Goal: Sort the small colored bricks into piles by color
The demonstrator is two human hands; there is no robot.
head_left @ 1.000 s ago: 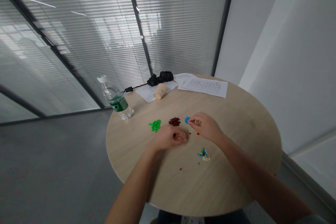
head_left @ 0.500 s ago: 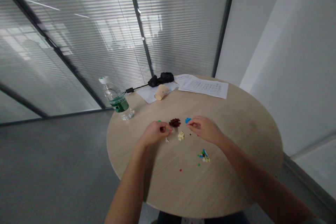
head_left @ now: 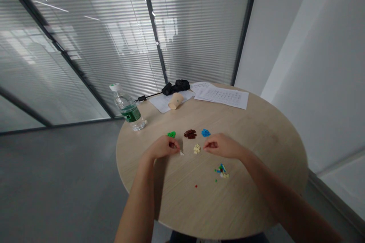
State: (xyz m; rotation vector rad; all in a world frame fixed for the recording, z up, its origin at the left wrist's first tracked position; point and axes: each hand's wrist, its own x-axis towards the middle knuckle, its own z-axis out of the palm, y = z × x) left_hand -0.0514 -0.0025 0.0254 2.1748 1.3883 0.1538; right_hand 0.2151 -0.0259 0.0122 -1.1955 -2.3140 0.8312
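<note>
My left hand (head_left: pixel 163 147) is closed in a pinch, its fingertips beside a few small white pieces (head_left: pixel 181 153). Just past it lies a pile of small green pieces (head_left: pixel 171 134). My right hand (head_left: pixel 224 145) also has its fingers pinched together, a little right of a cream-coloured pile (head_left: pixel 197 149). What either pinch holds, if anything, is too small to make out. A dark brown pile (head_left: pixel 190 133) and a blue pile (head_left: pixel 205 133) sit beyond, between the hands. Nearer to me is a mixed heap (head_left: pixel 221 171) of blue, green and cream pieces.
The round wooden table (head_left: pixel 182 205) bears a single red piece (head_left: pixel 196 186) and a green one (head_left: pixel 216 180) near its front. At the back stand a water bottle (head_left: pixel 129 110), a tipped paper cup (head_left: pixel 176 100), printed sheets (head_left: pixel 224 95) and a black bundled object (head_left: pixel 176 87).
My left hand has drawn left and slightly nearer, to the white pieces, uncovering the green pile. My right hand has come back from the blue pile towards the cream one.
</note>
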